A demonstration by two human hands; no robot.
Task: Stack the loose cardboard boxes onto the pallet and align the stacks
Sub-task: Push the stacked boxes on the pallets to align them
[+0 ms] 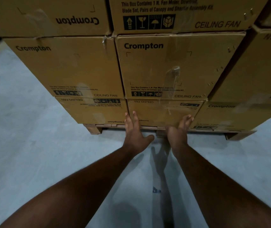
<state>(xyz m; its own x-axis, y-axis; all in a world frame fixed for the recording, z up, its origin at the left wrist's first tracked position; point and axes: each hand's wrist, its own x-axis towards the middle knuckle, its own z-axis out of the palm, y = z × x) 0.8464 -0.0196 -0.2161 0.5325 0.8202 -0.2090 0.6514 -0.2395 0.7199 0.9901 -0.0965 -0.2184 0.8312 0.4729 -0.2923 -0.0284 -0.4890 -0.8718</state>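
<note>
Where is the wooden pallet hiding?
The wooden pallet sits on the grey floor at the very bottom of the head view, under the lowest row of cardboard boxes, just beyond the left hand and right hand.

The boxes [164, 66] are brown with black words and little pictures — the pallet [92, 128] is brown wood, the floor [24, 145] pale grey-blue.

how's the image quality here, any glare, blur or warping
Head view: dim overall, glare streaks on the clear tape of the middle box; wide-angle warping splays the stack outward; small print on the upper box is smeared; left hand and right hand fairly sharp, soft shadows on the floor.
</note>
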